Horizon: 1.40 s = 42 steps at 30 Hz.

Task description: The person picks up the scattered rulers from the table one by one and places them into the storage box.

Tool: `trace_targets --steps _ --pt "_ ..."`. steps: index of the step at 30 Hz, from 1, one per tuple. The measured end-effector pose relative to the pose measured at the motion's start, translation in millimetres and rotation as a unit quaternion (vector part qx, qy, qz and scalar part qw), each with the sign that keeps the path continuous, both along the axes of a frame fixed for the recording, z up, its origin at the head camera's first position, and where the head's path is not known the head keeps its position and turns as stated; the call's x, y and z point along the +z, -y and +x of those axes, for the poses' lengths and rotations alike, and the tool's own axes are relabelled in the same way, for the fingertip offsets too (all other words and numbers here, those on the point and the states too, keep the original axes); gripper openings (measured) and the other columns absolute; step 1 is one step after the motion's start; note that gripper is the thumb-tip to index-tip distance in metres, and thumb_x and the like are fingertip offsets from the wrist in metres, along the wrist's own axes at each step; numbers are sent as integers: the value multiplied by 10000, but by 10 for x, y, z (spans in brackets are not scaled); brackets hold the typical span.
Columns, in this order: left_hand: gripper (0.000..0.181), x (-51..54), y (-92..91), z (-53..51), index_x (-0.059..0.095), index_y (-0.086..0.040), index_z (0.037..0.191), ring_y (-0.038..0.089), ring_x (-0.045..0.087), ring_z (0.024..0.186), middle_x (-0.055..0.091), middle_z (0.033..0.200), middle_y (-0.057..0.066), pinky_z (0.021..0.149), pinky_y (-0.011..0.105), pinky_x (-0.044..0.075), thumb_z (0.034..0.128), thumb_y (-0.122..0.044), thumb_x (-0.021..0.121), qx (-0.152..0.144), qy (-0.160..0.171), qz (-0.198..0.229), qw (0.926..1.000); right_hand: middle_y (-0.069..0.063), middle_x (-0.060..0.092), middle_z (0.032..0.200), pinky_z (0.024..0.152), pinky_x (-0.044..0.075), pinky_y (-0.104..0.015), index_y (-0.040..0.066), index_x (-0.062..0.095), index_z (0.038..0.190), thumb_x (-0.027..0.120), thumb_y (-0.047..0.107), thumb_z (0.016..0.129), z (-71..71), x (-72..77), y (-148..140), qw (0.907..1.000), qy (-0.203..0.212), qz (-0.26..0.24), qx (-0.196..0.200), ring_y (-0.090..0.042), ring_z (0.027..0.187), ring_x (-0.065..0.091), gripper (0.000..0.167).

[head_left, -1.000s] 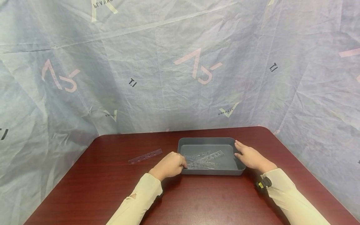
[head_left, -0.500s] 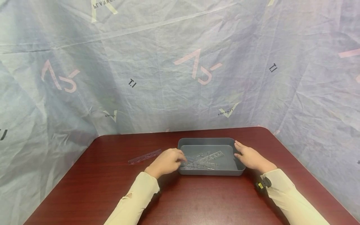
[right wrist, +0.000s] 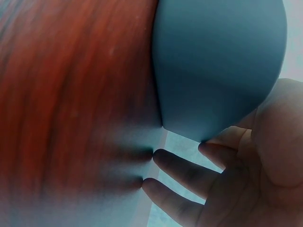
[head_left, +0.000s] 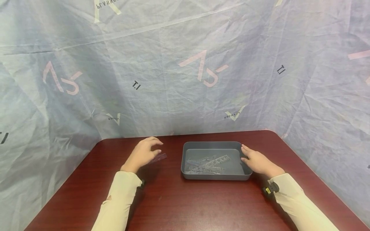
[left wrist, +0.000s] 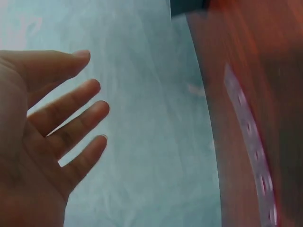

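Observation:
My left hand (head_left: 143, 153) hovers over the left part of the table, fingers apart and slightly bent, nothing in them. Just below it lies a clear, purple-tinted plastic ruler (head_left: 160, 157) with a row of cut-out holes, partly covered by the hand in the head view. The left wrist view shows this ruler (left wrist: 251, 137) apart from the fingers. A grey rectangular tray (head_left: 216, 176) stands to the right. Inside, several clear rulers (head_left: 218, 161) with holes lie crossed in its left half. My right hand (head_left: 258, 162) rests against the tray's right end, fingers extended; the right wrist view shows fingertips (right wrist: 161, 155) low beside the tray wall (right wrist: 213, 80).
The dark red wooden table (head_left: 190, 205) ends at the back against a grey printed cloth (head_left: 162, 64), which also hangs at both sides. Bare tabletop separates the left hand from the tray.
My left hand has come out of the tray's left end and moved left, its fingers spreading, to above the loose ruler. The right hand and tray have hardly moved.

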<state>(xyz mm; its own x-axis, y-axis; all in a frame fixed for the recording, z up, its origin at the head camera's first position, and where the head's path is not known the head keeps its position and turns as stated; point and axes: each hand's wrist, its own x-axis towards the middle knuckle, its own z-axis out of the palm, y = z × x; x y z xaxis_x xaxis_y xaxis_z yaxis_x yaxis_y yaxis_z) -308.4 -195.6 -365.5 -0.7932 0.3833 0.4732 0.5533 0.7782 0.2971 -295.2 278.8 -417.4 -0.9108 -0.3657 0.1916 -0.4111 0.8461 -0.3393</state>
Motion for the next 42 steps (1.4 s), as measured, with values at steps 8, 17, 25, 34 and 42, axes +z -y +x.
trace_targets --steps 8,17,25,34,42 --pt "295 -139 335 -94 733 -100 1121 304 623 1112 680 1155 51 932 493 481 831 -135 773 571 591 61 9966 -313 310 1533 1070 330 -618 -165 385 1424 588 121 978 16 -11 2 10000 -3 -40 15 -497 1364 367 567" --pt "370 -396 537 -189 710 -46 1162 354 618 1068 668 1168 154 923 519 477 811 -131 790 987 1465 -110 9842 -306 306 1539 1071 333 -614 -160 381 1430 589 126 980 6 -17 2 10000 17 -18 -14 -490 1367 367 572" --pt "348 -543 628 -181 721 -24 1096 341 624 1064 690 1085 148 937 525 475 764 -80 809 1112 1854 -374 9756 -309 302 1539 1075 325 -618 -162 379 1429 583 123 981 5 -20 9 10000 55 -34 -56 -492 1371 359 569" --pt "284 -644 701 -217 738 -33 1023 313 635 1009 690 1003 126 918 498 486 749 -34 811 1105 1796 -429 9766 -308 304 1539 1079 322 -614 -162 381 1428 586 125 980 -12 -28 1 10000 20 -35 -17 -490 1375 355 571" --pt "258 -652 709 -212 731 -54 1000 245 634 862 690 903 84 818 452 508 761 38 764 1209 1891 -274 9741 -307 297 1542 1080 318 -615 -163 379 1429 582 127 982 -21 -17 9 10000 51 -8 -60 -489 1376 353 570"
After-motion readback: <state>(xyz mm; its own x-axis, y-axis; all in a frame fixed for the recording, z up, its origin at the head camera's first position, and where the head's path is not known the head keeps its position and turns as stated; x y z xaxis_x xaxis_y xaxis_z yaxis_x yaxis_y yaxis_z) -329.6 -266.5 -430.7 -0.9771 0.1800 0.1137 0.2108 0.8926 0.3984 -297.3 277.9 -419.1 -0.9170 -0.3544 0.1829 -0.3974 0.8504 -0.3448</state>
